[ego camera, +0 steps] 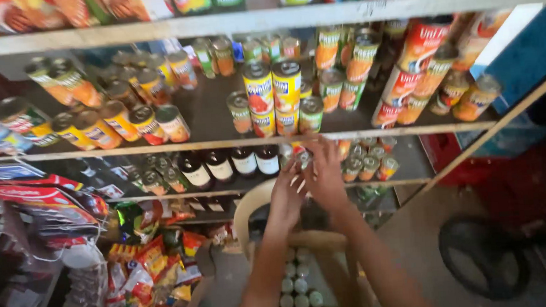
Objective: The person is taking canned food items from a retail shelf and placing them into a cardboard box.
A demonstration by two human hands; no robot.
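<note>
Both hands, the left hand [286, 194] and right hand [325, 172], reach side by side to the shelf's front edge [225, 192], fingers loosely spread around a small can [303, 158] held upright between them, directly above the carton of cans [347, 275].

Two bare forearms rise from the lower edge of the view and converge toward the centre. The left hand [286, 194] is raised with its back to the camera, fingers extended upward and slightly spread. The right hand [325, 174] sits just beside it and a little higher, also back to the camera, fingers reaching up and partly curled. The two hands are close together, nearly touching. Whether either hand grips anything cannot be told.
</note>
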